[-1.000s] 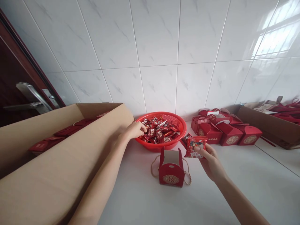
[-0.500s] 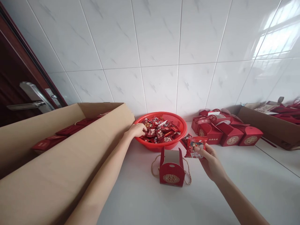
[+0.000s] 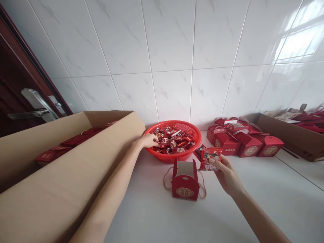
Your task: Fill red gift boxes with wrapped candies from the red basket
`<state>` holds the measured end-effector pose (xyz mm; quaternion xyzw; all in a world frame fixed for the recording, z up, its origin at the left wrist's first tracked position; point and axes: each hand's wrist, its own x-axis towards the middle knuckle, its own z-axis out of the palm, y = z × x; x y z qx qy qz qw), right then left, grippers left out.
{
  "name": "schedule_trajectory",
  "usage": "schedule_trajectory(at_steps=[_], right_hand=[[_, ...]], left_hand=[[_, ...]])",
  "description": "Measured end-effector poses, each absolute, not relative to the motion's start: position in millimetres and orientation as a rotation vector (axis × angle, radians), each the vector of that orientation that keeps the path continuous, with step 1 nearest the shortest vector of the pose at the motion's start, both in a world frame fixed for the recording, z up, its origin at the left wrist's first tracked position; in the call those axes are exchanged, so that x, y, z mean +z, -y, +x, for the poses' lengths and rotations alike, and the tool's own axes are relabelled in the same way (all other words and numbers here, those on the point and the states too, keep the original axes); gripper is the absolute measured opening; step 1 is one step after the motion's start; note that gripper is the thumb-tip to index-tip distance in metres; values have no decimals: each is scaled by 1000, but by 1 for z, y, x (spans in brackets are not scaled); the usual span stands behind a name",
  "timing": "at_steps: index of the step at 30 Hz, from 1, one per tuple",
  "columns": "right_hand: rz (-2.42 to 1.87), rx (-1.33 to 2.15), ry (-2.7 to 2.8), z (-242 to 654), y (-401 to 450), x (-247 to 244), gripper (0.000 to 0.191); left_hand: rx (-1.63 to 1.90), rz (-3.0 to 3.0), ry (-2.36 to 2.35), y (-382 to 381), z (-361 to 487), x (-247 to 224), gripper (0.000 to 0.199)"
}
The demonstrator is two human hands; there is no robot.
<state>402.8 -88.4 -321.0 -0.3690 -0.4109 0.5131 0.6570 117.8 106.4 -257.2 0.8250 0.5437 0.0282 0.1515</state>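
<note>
My right hand (image 3: 227, 173) pinches red wrapped candy packets (image 3: 210, 158), the front one printed with a cartoon figure, just right of an open gift box. That red gift box (image 3: 185, 184) stands upright on the table, its top flaps raised, a gold emblem on its front and a twisted cord handle hanging at both sides. Behind it sits a red plastic basket (image 3: 197, 143) filled with small wrapped candies (image 3: 173, 145). Over the basket's left rim reaches my left hand (image 3: 149, 140), its fingers closed on a wrapped candy at the edge of the heap; the fingertips are partly hidden.
A tall cardboard carton (image 3: 83, 162) holding red boxes (image 3: 73, 140) fills the left side. Closed red gift boxes (image 3: 249, 145) are grouped at the right, beside another cardboard carton (image 3: 291, 141). A tiled wall (image 3: 172, 94) bounds the white table (image 3: 152, 216) behind.
My left hand stays at the basket's left side, its fingers shifting slightly among the candies. The packets in my right hand have moved a touch left. The gift box stays put.
</note>
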Motion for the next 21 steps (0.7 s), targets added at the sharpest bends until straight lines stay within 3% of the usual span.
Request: schedule_trajectory(at_steps=[8, 21], right_hand=[[-841, 1166, 925, 402, 89, -320, 26], [-847, 1149, 936, 402, 89, -321, 24]], left_hand=[[21, 2335, -1533, -106, 119, -256, 10], [17, 2279, -1377, -102, 118, -253, 27]])
